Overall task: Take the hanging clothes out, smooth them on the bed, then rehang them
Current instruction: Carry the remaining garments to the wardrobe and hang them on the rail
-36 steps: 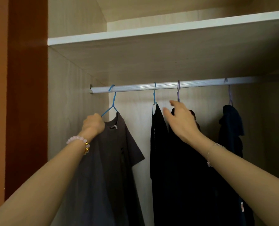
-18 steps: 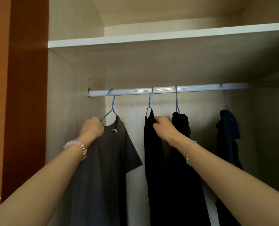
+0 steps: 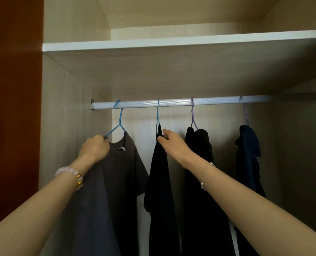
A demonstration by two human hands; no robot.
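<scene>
Both hands on clothes at the rail (image 3: 172,104), nothing lifted off yet.
The left hand (image 3: 96,147) curls tight round the shoulder of the grey tee (image 3: 116,172) and the arm of its blue hanger (image 3: 118,122), at the rail's left end; the tee hangs below and right of that fist. The right hand (image 3: 173,145) pinches the black top (image 3: 159,172) at its neck, thumb under, fingers over, cloth dropping straight from the pinch. Soft, light stuff, I'd say, apt to slip off thin wire, so it's better taken by the hanger just under the hook.
</scene>
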